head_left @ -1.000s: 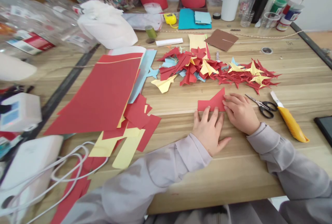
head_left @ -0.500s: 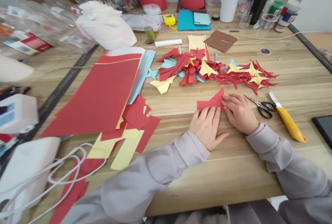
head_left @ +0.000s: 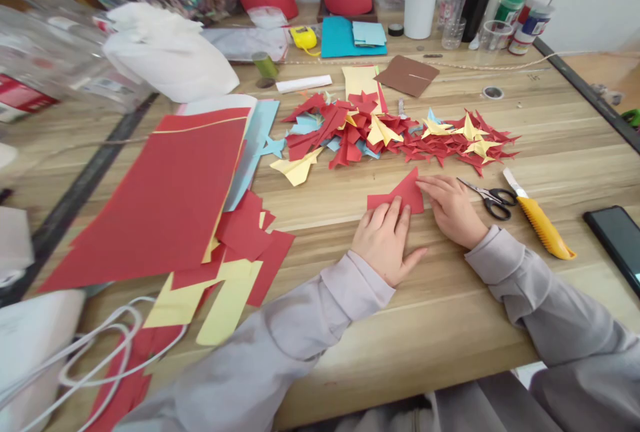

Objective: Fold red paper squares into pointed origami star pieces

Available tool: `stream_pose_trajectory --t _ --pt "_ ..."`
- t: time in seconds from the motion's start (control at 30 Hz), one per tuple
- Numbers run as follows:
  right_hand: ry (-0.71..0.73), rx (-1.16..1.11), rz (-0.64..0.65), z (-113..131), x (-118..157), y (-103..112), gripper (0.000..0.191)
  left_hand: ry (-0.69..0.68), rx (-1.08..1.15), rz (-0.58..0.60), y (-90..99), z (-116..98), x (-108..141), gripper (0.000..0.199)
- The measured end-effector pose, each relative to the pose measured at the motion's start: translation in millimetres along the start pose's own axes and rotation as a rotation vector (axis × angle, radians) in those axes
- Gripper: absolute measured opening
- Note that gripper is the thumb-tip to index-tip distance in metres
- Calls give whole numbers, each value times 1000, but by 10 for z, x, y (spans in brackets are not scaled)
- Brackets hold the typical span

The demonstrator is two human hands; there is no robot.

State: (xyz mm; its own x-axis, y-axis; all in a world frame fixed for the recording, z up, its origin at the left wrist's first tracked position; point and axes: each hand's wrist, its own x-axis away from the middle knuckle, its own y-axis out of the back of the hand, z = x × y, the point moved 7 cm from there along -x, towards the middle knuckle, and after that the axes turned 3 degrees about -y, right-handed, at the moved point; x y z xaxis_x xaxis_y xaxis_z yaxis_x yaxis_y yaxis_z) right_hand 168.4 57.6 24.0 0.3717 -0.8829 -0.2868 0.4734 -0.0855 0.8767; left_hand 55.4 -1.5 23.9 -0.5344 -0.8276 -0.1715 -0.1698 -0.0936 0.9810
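Note:
A red paper piece [head_left: 409, 191] with a folded, pointed upper corner lies flat on the wooden table [head_left: 400, 352]. My left hand [head_left: 384, 239] rests on its lower edge, fingers spread and thumb stretched to the right. At the paper's right edge, my right hand [head_left: 453, 209] touches the upper corner with its fingertips, the fingers close together and fairly straight. Behind the paper is a long heap of red, yellow and blue folded paper shapes [head_left: 350, 129]. Black-handled scissors [head_left: 495, 202] lie just right of my right hand.
A yellow-handled knife [head_left: 545, 229] and a phone [head_left: 617, 239] lie to the right. Large red sheets [head_left: 165, 199], paper strips [head_left: 233, 302] and a white cable [head_left: 125, 345] cover the left. Bottles and cups [head_left: 495, 35] stand at the back right.
The whole view has shifted, moving the table's contents leftward in the picture. My right hand has moved slightly up along the paper's right edge, uncovering more of it; my left hand stays on the paper.

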Motion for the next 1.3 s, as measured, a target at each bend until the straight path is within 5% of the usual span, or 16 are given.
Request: stream_pose_trajectory --t 1.3 --pt "16 -20 -15 21 15 -36 43 11 106 17 -61 9 -2 68"
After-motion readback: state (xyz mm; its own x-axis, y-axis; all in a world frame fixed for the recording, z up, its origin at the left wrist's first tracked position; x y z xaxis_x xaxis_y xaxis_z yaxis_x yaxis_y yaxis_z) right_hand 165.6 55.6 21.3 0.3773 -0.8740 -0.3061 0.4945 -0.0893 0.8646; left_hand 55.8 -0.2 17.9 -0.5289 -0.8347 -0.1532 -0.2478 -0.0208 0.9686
